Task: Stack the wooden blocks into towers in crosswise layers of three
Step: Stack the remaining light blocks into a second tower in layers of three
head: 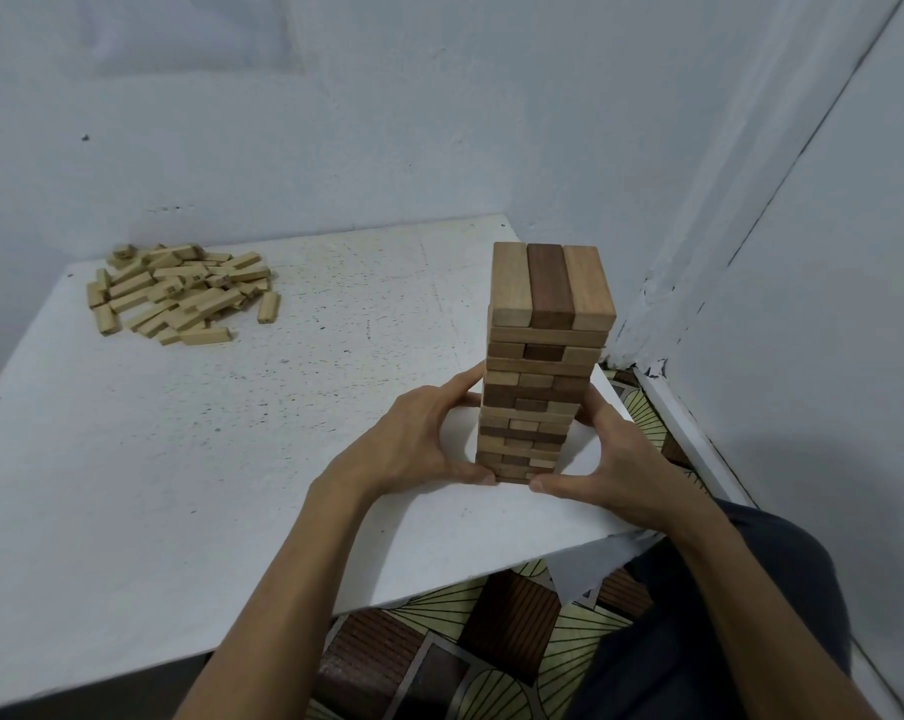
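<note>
Nearest, lower right: dark trouser leg point(699, 646), above a patterned floor covering point(517, 615) of brown ribbed squares and pale fan shapes. Left forearm point(283, 589) and right forearm point(751, 579), both bare, reaching from the bottom edge to the near right part of a white table point(205, 459), speckled and scuffed.

Left hand point(418, 444): clasped on the left side of the tower of wooden blocks point(543, 356), thumb tip at the foot of the near face, fingers curved against the left side about halfway up. Right hand point(616, 470): mirrored on the right side, thumb tip at the foot, near the left thumb but apart from it, fingers wrapped round the right edge and mostly hidden. Tower gripped between both hands, upright on the table close to its right edge.

Tower: many layers of mixed pale and dark wood, block ends in threes alternating with long sides, so laid crosswise. Top layer: three blocks side by side, running near to far, in the order pale, dark brown, pale.

Farther, toward the table's far left corner: pile of loose wooden blocks point(179, 293), all pale, jumbled and overlapping, well apart from the tower. Dark marks on a few ends, too small to read. Single loose block point(269, 307) just beside the pile on its right.

Behind: pale grey wall point(387, 122). At right, white skirting board point(694, 439) with cracked paint at the room's corner.
</note>
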The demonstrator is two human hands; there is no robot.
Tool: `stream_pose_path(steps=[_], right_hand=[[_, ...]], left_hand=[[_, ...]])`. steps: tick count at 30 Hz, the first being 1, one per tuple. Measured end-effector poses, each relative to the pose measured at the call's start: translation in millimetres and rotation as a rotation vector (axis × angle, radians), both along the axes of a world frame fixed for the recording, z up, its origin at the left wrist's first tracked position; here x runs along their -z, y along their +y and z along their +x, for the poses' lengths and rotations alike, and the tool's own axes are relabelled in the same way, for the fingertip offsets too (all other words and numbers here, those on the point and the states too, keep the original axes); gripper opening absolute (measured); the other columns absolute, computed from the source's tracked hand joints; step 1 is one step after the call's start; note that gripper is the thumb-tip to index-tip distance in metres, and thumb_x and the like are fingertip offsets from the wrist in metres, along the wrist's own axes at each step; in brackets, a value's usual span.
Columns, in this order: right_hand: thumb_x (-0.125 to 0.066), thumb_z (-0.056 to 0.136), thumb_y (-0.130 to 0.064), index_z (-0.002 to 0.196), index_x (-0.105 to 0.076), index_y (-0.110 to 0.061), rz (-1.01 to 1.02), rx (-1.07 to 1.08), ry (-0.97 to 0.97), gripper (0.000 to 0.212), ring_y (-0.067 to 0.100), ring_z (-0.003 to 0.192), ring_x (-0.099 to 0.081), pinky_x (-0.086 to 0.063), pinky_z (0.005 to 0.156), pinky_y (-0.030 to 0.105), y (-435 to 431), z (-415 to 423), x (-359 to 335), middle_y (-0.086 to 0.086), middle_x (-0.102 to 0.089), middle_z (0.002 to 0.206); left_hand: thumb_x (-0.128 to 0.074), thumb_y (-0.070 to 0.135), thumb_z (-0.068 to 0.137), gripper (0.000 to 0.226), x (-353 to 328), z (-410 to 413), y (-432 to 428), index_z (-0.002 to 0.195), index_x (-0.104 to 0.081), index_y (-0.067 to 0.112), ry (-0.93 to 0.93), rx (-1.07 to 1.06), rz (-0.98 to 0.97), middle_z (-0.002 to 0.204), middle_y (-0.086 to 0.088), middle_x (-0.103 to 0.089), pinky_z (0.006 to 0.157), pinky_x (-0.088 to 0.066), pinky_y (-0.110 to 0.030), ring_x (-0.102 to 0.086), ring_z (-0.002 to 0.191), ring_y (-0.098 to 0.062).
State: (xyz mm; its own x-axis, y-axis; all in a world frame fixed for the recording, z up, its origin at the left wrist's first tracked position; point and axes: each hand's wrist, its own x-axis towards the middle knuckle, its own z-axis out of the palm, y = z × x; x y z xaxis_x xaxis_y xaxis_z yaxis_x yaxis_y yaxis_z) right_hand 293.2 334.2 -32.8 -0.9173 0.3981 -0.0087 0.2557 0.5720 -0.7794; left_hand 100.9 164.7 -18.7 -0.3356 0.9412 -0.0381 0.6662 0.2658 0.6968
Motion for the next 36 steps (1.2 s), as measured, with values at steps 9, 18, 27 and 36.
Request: stream_pose_path(steps=[9,18,27,36], right_hand=[[-0.088,0.069,-0.039,0.152,-0.02,-0.037,-0.003,0.013,-0.019,0.107,-0.03,0.114,-0.033,-0.032,0.106,0.023,-3.3,-0.7,-4.8,-0.034,-0.041,0.128],[-0.088,0.07,-0.035,0.154,-0.017,-0.028,0.087,0.029,-0.065,0.11,0.0,0.125,-0.031,-0.03,0.11,0.029,-8.0,0.7,-4.9,-0.037,-0.029,0.121],[-0.087,0.071,-0.035,0.154,-0.019,-0.024,0.109,0.034,-0.077,0.108,-0.001,0.123,-0.03,-0.029,0.108,0.027,-9.0,0.5,-5.4,-0.045,-0.023,0.116],[-0.087,0.071,-0.035,0.155,-0.017,-0.027,0.105,0.043,-0.099,0.109,-0.003,0.125,-0.027,-0.028,0.107,0.025,-10.6,1.0,-6.5,-0.046,-0.021,0.118]], left_hand=[[-0.089,0.048,0.063,0.103,-0.5,0.9,0.2,0.148,-0.032,0.041,-0.037,-0.013,-0.016,0.141,0.012,-0.055,0.111,-0.038,-0.049,-0.047,0.13,-0.012],[-0.09,0.04,0.066,0.095,-3.4,5.6,-0.5,0.146,-0.038,0.034,0.06,0.01,-0.005,0.132,0.009,-0.058,0.106,-0.036,-0.04,-0.046,0.118,-0.013],[-0.087,0.042,0.069,0.093,-5.8,7.1,-0.8,0.147,-0.036,0.033,0.115,0.009,-0.002,0.131,0.009,-0.056,0.104,-0.03,-0.029,-0.037,0.108,-0.003],[-0.085,0.04,0.072,0.092,-8.3,8.4,-1.5,0.149,-0.035,0.03,0.149,0.025,-0.022,0.133,0.007,-0.055,0.099,-0.025,-0.022,-0.032,0.104,-0.001]])
